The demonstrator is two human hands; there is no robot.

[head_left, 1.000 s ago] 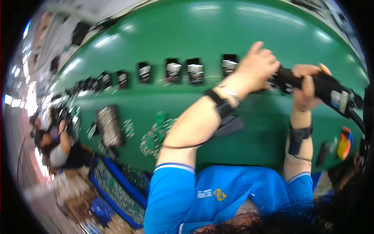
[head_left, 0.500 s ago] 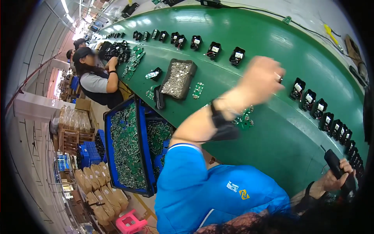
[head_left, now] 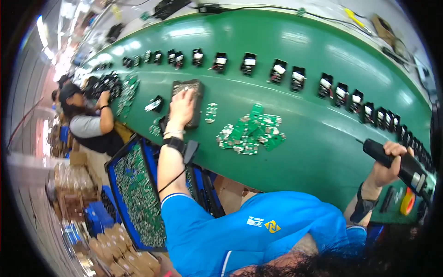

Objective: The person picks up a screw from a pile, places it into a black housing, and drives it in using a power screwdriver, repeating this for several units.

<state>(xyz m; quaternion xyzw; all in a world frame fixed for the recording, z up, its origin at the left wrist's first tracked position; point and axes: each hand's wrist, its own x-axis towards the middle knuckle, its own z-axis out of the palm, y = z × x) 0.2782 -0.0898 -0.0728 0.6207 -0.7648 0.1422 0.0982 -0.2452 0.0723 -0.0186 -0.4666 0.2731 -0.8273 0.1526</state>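
My left hand (head_left: 182, 111) reaches into a dark tray (head_left: 197, 107) of small metal screws (head_left: 183, 87), its fingers apart over them; the fingertips are partly hidden. At the right, my right hand (head_left: 391, 161) is closed around a black electric screwdriver (head_left: 377, 153), whose thin bit points left over the table. Beside the tray lies a single small circuit board (head_left: 211, 112). Between my arms is a loose pile of green circuit boards (head_left: 254, 131). A curved row of black housings (head_left: 248, 63) with white parts inside runs along the far side.
A blue-rimmed bin (head_left: 152, 173) full of circuit boards stands by the table's near edge. At the far left, a co-worker (head_left: 90, 115) sits by a heap of black parts (head_left: 104, 84). A yellow-and-red tape roll (head_left: 407, 201) lies at the right.
My left hand has swung from the row of housings leftward to the screw tray. The right hand and screwdriver now appear higher in view. The board pile is uncovered.
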